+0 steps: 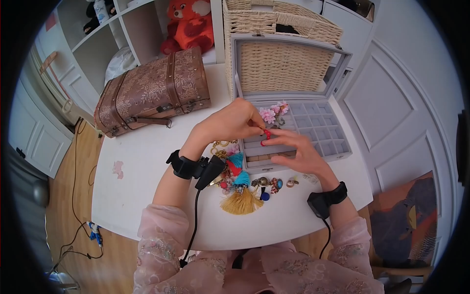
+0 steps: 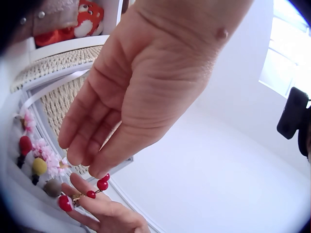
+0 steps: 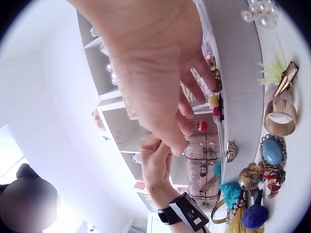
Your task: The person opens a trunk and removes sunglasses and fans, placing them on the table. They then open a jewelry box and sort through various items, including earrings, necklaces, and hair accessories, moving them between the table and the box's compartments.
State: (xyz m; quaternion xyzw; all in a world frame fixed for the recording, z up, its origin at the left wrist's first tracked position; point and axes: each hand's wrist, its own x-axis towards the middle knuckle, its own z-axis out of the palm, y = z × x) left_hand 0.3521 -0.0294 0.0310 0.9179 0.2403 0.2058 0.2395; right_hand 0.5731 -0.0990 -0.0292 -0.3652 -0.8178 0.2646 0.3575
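Note:
Above the grey jewellery box (image 1: 328,156), the left hand (image 1: 232,120) pinches a piece with red beads (image 1: 267,133) between thumb and fingertips. In the left wrist view its red beads (image 2: 102,184) hang just below the left hand (image 2: 131,92). The right hand (image 1: 298,152) is close beside it, fingers spread and partly straight, near the lower beads; whether it bears any of them I cannot tell. Pink flowers (image 1: 274,112) lie in the box. Red, yellow and grey round pieces (image 2: 40,166) sit in its padded rows.
Tassels (image 1: 242,202), a blue-stone piece (image 3: 273,151) and a gold ring (image 3: 280,118) lie on the white table (image 1: 147,196) before the box. A brown floral case (image 1: 152,88) stands back left. Behind the raised lid (image 1: 291,40) is a wicker basket (image 1: 308,22).

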